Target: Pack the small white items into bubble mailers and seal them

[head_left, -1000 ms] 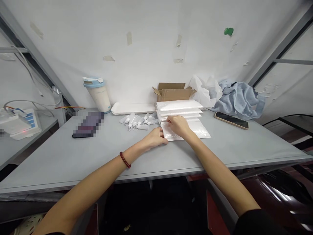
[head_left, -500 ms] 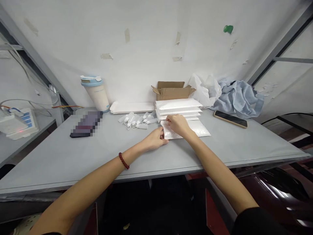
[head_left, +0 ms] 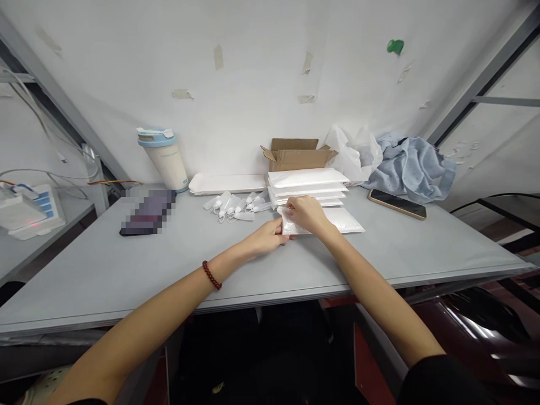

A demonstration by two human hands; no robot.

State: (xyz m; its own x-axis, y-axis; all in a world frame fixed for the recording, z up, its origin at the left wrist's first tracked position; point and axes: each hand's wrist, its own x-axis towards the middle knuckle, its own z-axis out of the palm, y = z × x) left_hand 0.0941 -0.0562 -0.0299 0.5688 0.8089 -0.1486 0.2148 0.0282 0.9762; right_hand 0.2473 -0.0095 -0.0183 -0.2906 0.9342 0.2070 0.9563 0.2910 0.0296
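A white padded envelope (head_left: 345,220) lies on the grey table in front of a stack of similar envelopes (head_left: 307,179). My left hand (head_left: 265,238) grips its left end, the fingers partly hidden beneath it. Over the same end, my right hand (head_left: 307,214) is closed with bent fingers pinching the envelope near its edge. Whether anything else sits between those fingertips is hidden. Just left of the envelopes is a loose pile of small translucent plastic bottles (head_left: 233,206) with white caps.
Behind the stack stand an open cardboard box (head_left: 298,160) and a plastic bag (head_left: 352,160). Blue cloth (head_left: 411,169) and a phone (head_left: 397,203) are at the right. A tilted cup (head_left: 163,163), a long white tray (head_left: 230,184) and a blurred-out dark object (head_left: 149,212) occupy the left.
The fingers of my left hand have slid further under the left end of the envelope, whose near edge is slightly raised. My right hand stays almost in place.
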